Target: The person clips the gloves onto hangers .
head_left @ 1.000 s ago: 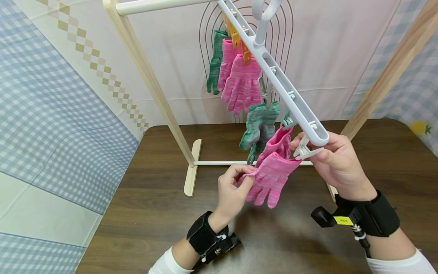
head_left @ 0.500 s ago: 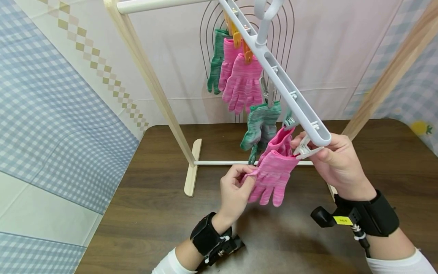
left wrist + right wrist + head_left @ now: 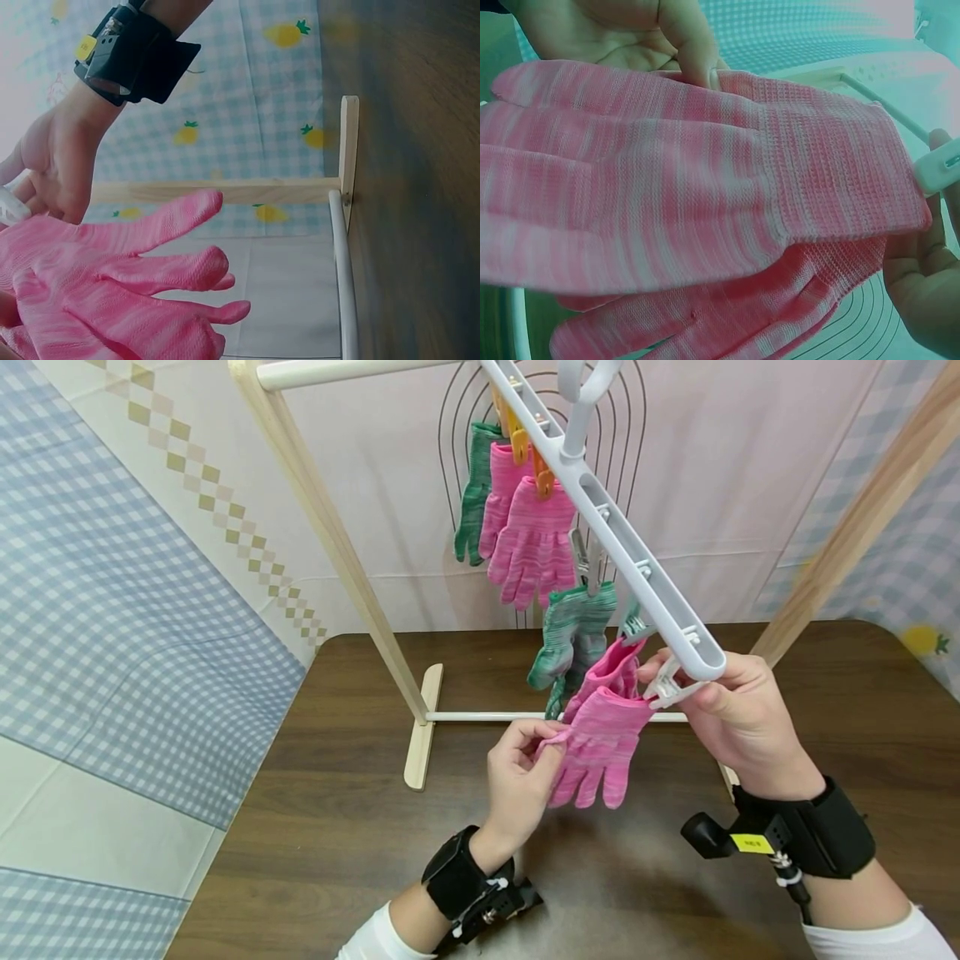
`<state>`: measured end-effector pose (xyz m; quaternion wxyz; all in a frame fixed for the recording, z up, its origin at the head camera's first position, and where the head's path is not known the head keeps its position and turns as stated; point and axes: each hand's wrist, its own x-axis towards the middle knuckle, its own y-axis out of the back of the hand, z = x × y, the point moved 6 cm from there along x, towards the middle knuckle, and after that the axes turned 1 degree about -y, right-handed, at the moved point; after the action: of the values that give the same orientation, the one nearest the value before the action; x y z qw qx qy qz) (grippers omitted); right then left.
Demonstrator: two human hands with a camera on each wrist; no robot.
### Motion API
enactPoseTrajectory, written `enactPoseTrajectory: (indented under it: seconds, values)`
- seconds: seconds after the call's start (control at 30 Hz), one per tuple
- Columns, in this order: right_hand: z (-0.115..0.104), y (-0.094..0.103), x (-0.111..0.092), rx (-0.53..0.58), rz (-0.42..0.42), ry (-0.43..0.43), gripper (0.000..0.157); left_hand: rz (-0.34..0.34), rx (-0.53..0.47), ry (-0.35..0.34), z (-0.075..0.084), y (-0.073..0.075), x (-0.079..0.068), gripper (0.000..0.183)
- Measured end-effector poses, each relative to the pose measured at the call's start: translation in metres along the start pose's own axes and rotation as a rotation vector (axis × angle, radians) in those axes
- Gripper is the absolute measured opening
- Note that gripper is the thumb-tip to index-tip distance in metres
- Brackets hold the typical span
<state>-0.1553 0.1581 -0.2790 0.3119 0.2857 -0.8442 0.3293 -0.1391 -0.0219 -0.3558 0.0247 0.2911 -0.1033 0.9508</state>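
My left hand (image 3: 519, 781) pinches the cuff edge of a pink knit glove (image 3: 603, 735) between thumb and fingers. The glove's other cuff corner meets a white clip (image 3: 669, 687) under the near end of a pale hanger (image 3: 637, 560). Around that clip, my right hand (image 3: 738, 718) curls, thumb on its lever. In the right wrist view the clip (image 3: 939, 169) sits at the cuff's edge; whether its jaws bite the knit is unclear. Just behind, a second pink glove (image 3: 621, 667) hangs from a greenish clip (image 3: 636, 623), partly hidden.
Farther along the hanger hang a green glove (image 3: 573, 631) on a grey clip and several pink and green gloves (image 3: 531, 543) on orange and yellow clips. A wooden stand (image 3: 330, 527) with a white lower bar (image 3: 480, 717) surrounds them on the brown table (image 3: 315, 860).
My left hand has shifted slightly right and up, bringing the pinched cuff edge of the pink glove closer to the clip. My right hand stays at the clip, nearly still.
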Motion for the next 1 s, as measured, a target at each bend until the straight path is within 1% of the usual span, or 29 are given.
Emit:
enactPoseTrajectory:
  seconds: [0.17, 0.4, 0.53, 0.73, 1.0]
  values:
    - [0.000, 0.001, 0.000, -0.006, 0.016, -0.003, 0.029, -0.007, -0.019, 0.002, 0.001, -0.003, -0.002, 0.007]
    - [0.000, 0.001, -0.001, 0.003, 0.022, -0.003, 0.029, -0.022, -0.054, -0.028, 0.005, -0.013, -0.004, 0.009]
    - [0.000, 0.002, -0.001, -0.009, 0.028, -0.001, 0.029, -0.043, -0.058, -0.041, 0.007, -0.019, -0.005, 0.008]
    - [0.001, 0.004, -0.004, -0.028, 0.026, -0.026, 0.030, -0.049, -0.066, -0.032, 0.006, -0.023, -0.006, 0.008]
    - [0.003, 0.005, -0.006, -0.012, 0.010, -0.045, 0.030, -0.066, -0.076, -0.018, 0.004, -0.024, -0.008, 0.010]
